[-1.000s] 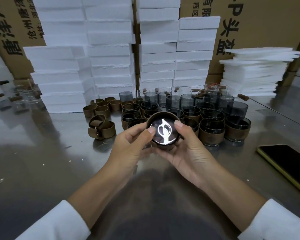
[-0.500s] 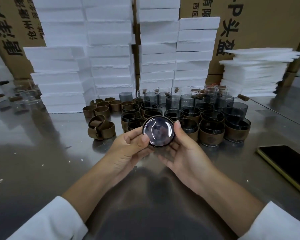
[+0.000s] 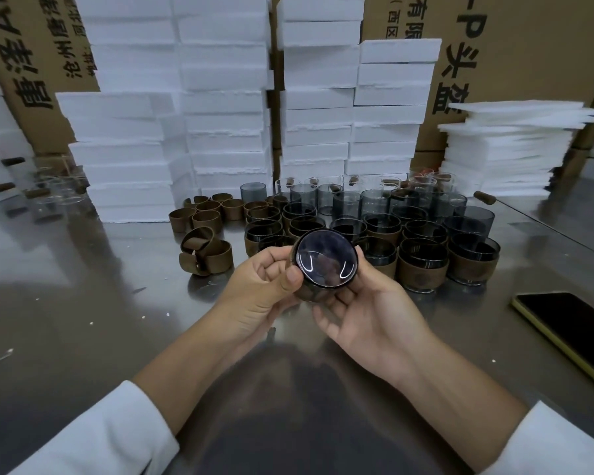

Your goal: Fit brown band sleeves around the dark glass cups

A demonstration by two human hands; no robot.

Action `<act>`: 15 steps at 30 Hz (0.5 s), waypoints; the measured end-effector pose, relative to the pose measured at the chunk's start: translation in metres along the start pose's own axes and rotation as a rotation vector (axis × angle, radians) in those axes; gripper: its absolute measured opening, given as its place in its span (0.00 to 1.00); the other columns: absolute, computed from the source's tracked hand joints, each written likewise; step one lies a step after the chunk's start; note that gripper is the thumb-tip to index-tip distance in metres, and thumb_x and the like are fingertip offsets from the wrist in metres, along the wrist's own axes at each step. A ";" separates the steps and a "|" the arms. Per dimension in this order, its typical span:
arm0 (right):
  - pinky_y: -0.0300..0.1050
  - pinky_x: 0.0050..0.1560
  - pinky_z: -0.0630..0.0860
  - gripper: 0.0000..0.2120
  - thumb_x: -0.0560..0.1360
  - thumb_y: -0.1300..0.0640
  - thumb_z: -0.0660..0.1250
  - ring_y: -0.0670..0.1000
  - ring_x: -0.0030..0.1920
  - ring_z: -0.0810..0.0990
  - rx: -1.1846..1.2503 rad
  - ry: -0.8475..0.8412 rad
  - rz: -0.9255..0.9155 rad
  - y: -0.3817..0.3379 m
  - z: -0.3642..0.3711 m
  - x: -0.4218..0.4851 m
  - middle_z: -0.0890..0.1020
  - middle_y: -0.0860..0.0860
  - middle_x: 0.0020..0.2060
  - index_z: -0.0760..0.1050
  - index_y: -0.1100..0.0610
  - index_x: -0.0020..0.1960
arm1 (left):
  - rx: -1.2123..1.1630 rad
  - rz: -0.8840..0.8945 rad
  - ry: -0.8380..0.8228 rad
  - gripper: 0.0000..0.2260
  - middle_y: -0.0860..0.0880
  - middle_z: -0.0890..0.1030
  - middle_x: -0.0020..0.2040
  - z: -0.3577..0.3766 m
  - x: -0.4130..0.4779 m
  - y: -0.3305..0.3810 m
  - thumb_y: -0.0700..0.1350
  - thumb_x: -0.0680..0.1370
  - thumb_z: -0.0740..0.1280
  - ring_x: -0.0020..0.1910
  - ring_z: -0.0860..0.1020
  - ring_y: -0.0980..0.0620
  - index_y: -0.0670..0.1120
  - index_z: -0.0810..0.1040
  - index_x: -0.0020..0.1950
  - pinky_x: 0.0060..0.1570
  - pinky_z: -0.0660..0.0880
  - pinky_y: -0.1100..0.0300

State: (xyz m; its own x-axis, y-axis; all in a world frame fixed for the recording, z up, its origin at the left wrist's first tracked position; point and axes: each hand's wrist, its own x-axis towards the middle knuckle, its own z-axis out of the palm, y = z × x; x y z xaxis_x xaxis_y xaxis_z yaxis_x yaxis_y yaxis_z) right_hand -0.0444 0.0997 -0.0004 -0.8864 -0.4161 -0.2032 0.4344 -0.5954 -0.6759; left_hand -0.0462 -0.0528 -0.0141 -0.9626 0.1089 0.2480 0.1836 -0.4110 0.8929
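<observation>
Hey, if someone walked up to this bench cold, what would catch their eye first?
The dark glass cup tilted toward the camera at centre, held between the left hand and right hand. Behind it, sleeved cups crowd the steel table, with white foam stacks at the back.
</observation>
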 end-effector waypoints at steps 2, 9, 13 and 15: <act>0.44 0.45 0.75 0.16 0.69 0.45 0.66 0.49 0.44 0.80 -0.012 0.000 0.008 0.001 0.000 0.000 0.83 0.51 0.42 0.80 0.55 0.50 | 0.008 0.002 0.011 0.41 0.44 0.85 0.44 0.000 0.000 0.001 0.58 0.46 0.83 0.43 0.84 0.50 0.39 0.77 0.52 0.42 0.81 0.59; 0.47 0.45 0.76 0.20 0.77 0.41 0.59 0.48 0.46 0.82 -0.170 -0.005 0.004 0.003 -0.003 0.000 0.85 0.52 0.48 0.79 0.53 0.58 | 0.032 0.017 0.070 0.45 0.42 0.85 0.44 0.003 -0.001 0.006 0.56 0.44 0.84 0.42 0.84 0.50 0.37 0.76 0.55 0.39 0.80 0.61; 0.49 0.44 0.75 0.27 0.76 0.32 0.51 0.48 0.42 0.86 -0.396 -0.025 0.056 -0.002 -0.005 0.001 0.86 0.51 0.47 0.80 0.48 0.55 | 0.124 0.048 0.035 0.45 0.43 0.85 0.47 -0.002 -0.001 0.010 0.54 0.45 0.84 0.46 0.83 0.50 0.40 0.76 0.59 0.44 0.79 0.62; 0.48 0.45 0.75 0.26 0.72 0.31 0.54 0.47 0.42 0.86 -0.425 -0.062 0.070 -0.005 -0.006 0.000 0.86 0.48 0.46 0.80 0.47 0.53 | 0.261 0.065 -0.025 0.40 0.47 0.85 0.47 -0.005 -0.001 0.010 0.54 0.47 0.84 0.48 0.82 0.53 0.47 0.78 0.57 0.46 0.78 0.63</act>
State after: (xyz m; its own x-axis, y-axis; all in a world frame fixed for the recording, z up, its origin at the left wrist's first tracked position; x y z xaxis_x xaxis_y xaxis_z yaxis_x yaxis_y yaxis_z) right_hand -0.0477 0.1065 -0.0012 -0.8399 -0.4938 -0.2250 0.3772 -0.2333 -0.8963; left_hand -0.0440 -0.0618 -0.0073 -0.9425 0.1133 0.3145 0.2933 -0.1714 0.9405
